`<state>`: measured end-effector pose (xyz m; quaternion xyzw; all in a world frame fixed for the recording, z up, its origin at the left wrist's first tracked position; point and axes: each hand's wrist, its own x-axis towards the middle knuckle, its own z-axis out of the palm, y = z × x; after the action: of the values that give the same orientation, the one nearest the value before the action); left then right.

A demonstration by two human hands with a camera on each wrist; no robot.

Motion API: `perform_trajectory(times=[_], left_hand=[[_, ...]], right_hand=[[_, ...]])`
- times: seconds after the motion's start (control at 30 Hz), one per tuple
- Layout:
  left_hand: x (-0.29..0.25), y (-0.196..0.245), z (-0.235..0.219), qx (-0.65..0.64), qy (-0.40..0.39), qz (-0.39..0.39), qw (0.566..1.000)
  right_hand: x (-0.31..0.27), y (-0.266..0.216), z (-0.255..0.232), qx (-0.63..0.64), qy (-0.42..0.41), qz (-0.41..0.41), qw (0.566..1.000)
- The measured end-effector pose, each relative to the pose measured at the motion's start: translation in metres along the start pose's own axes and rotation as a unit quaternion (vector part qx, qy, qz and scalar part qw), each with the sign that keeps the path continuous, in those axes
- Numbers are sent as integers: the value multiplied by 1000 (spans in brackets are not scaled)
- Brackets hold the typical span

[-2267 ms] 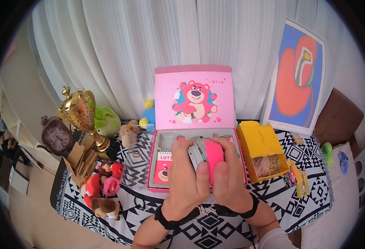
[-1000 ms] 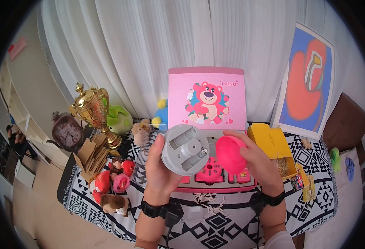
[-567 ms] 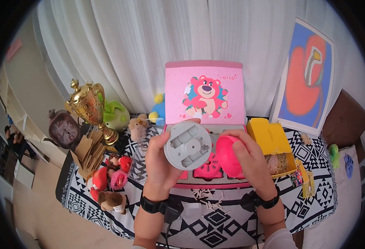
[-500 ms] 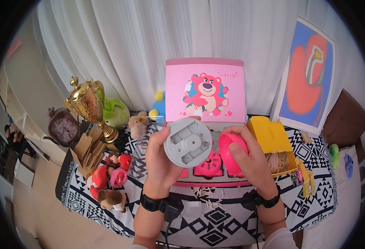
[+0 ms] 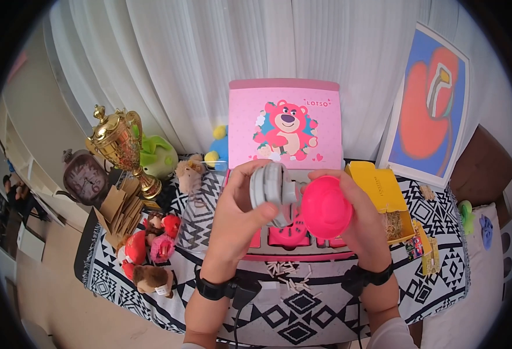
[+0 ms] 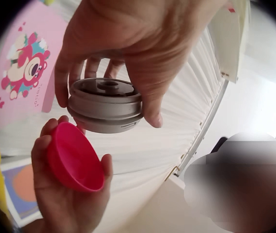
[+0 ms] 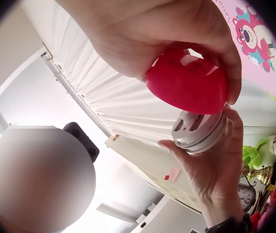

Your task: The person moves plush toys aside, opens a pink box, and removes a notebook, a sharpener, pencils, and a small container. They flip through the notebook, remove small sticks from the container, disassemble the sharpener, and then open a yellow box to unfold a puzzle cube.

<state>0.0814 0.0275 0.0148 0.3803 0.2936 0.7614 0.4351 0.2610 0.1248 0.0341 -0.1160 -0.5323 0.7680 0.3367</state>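
My left hand (image 5: 232,215) grips a grey round battery base (image 5: 265,192) by its rim, fingers on the far side and thumb on the near side. The base stands nearly edge-on in the head view, its face with the central hub toward the right. Opposite it, my right hand (image 5: 365,218) holds a hollow pink plastic cover (image 5: 327,207) shaped like a small bowl. In the left wrist view the cover (image 6: 77,158) shows its hollow side beside the base (image 6: 105,107). Battery slots show on the base (image 7: 196,127) in the right wrist view.
Behind the hands a pink box with a raised bear lid (image 5: 285,125) holds several pink items. Small white sticks (image 5: 291,276) lie in front of it. Plush toys (image 5: 151,250), cardboard pieces (image 5: 119,209) and a gold trophy (image 5: 119,145) stand left, a yellow box (image 5: 381,195) right.
The pink cover, against the grey base at first, came apart from it to the right. The base first turned its battery slots to the head view, then swung edge-on toward the cover.
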Motion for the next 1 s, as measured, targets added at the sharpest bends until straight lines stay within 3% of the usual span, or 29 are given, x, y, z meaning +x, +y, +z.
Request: perform_trajectory(times=[0.07,0.17,0.3,0.53,0.83,0.9,1.0], left_hand=[[-2,5,9,174,-12,35,984],[1,-1,9,271,-44,102,956],[-1,-2,10,337,-54,127,931],[-1,-5,14,331,-65,132,932],[-4,-1,16,333,-122,146,924],[-6,1,18,301,-121,98,941],[-3,-1,11,269,-148,90,947]], right_hand=[[2,3,1,-17,3,-7,1000],[3,5,-1,-77,1,-24,997],[-1,3,3,-128,-8,-37,991],[-2,5,0,-185,-62,-69,978],[-7,-2,6,-193,-24,-58,979],[-7,-5,5,-202,-22,-56,977],[-8,-5,5,-211,-19,-59,975]])
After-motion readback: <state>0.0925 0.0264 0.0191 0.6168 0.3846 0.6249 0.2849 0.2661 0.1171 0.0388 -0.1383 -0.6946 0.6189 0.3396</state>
